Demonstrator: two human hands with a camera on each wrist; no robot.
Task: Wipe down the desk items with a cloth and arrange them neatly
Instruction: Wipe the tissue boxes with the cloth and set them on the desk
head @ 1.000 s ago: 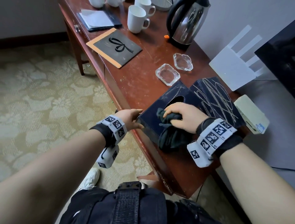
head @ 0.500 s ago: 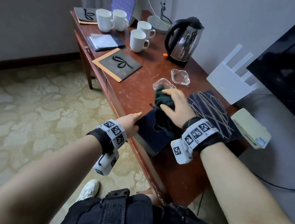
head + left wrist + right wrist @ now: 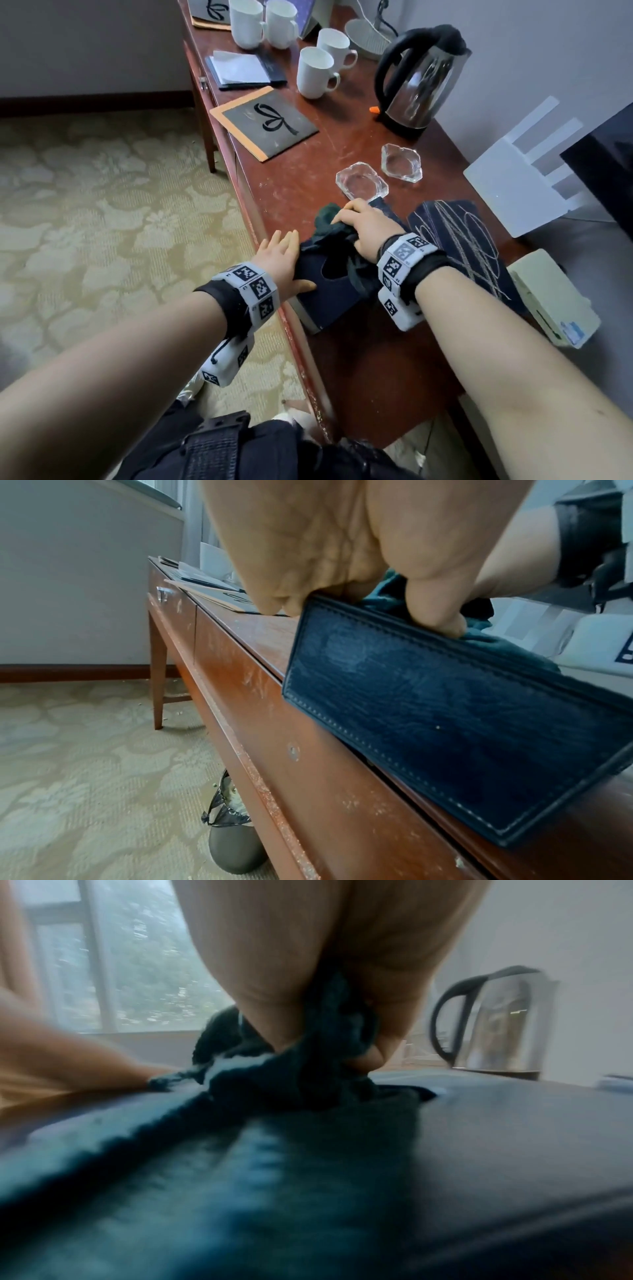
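A dark navy leather tissue box (image 3: 329,298) lies at the near edge of the wooden desk (image 3: 308,164). My left hand (image 3: 281,253) grips its left side, fingers down the side and thumb on the top edge; the left wrist view shows the box's stitched side (image 3: 445,723) close up. My right hand (image 3: 366,229) holds a bunched dark green cloth (image 3: 329,219) and presses it on the far end of the box top. In the blurred right wrist view the cloth (image 3: 291,1091) hangs between the fingers onto the box (image 3: 496,1137).
Two glass ashtrays (image 3: 361,181) (image 3: 400,162) sit just beyond the box, and a dark scribbled mat (image 3: 469,240) lies to its right. Farther back are a kettle (image 3: 421,78), white mugs (image 3: 315,72) and a grey folder (image 3: 267,126). A bin (image 3: 232,845) stands under the desk.
My right hand has slid the cloth along the box top from its middle to the far end. The left hand has stayed on the box's left side.
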